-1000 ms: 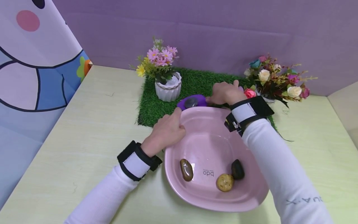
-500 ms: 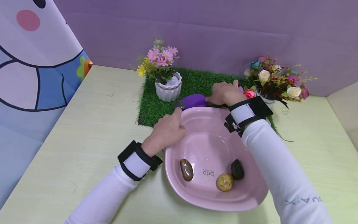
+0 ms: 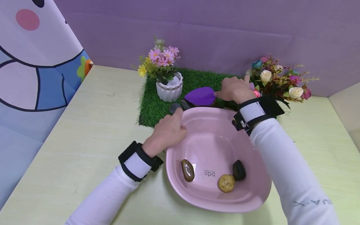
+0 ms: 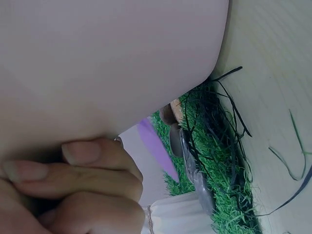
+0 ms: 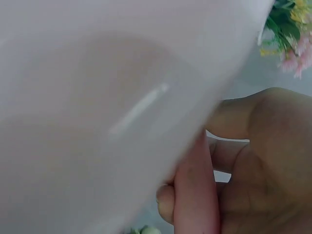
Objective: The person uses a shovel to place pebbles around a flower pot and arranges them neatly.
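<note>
My left hand (image 3: 168, 131) grips the upper left rim of a pink basin (image 3: 219, 204); its curled fingers (image 4: 97, 180) show under the rim in the left wrist view. Inside the basin lie a brown stone (image 3: 187, 170), a tan stone (image 3: 226, 183) and a black stone (image 3: 239, 170). Beyond the far rim, my right hand (image 3: 236, 89) holds a small shovel by its pinkish handle (image 5: 196, 195). The shovel's purple blade (image 3: 201, 96) is tilted over the grass mat. Dark grey stones (image 3: 175, 108) lie on the mat left of the blade, partly behind the rim.
A white pot (image 3: 169, 89) with pink and yellow flowers stands on the green grass mat (image 3: 152, 109). Mixed roses (image 3: 281, 79) stand at the back right. A purple cloth (image 3: 197, 40) backs the pale table (image 3: 84, 125).
A dark grey stone has slid off the left end of the shovel onto the grass mat. My right hand has then moved the tilted shovel right and back. My left hand stays on the rim.
</note>
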Demonstrator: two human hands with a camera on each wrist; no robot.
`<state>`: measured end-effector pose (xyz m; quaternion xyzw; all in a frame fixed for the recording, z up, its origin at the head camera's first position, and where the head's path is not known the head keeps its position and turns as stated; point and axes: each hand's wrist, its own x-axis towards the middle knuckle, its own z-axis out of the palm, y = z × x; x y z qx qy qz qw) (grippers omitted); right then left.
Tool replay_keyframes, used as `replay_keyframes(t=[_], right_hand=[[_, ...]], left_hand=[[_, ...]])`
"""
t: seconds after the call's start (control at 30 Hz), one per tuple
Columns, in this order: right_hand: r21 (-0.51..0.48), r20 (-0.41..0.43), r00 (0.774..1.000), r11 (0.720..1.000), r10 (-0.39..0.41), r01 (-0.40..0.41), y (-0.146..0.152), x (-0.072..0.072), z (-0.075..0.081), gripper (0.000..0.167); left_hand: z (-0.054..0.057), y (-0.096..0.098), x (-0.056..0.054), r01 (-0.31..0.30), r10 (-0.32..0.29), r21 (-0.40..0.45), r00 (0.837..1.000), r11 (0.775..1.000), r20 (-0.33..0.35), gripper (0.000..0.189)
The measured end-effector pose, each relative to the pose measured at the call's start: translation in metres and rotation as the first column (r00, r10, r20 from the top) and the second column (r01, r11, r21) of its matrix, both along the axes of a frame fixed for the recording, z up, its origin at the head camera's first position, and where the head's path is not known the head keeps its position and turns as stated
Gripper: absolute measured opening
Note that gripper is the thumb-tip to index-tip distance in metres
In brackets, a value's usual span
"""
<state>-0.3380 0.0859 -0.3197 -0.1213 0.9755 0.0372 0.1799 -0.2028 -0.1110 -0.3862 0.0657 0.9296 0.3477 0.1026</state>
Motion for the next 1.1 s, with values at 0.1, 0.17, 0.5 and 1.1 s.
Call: replay_keyframes(t=[0.1,0.17,0.5,1.1], right_hand=[[-0.019,-0.019,1.0,1.0,-0.01,0.01,0.005,-0.002,0.003,0.044],[-0.031,-0.026,1.0,0.999,-0.008,0.007,0.008,-0.002,0.006,0.047],[-0.1,-0.157,0.986,0.992,0.062,-0.078,0.026,0.009,0.032,0.051],[0.093,0.002,0.962,0.957,0.274,-0.273,0.042,0.068,0.065,0.029]], left_hand=[[-0.001,0.0,0.0,-0.003,0.003,-0.002,1.0,1.0,0.008,0.033],[-0.001,0.0,0.0,-0.004,0.004,0.001,1.0,1.0,0.014,0.034],[-0.001,-0.003,-0.002,0.003,-0.004,0.005,1.0,1.0,0.002,0.032],[0.0,-0.001,-0.003,0.0,0.0,0.015,1.0,1.0,0.029,0.037]])
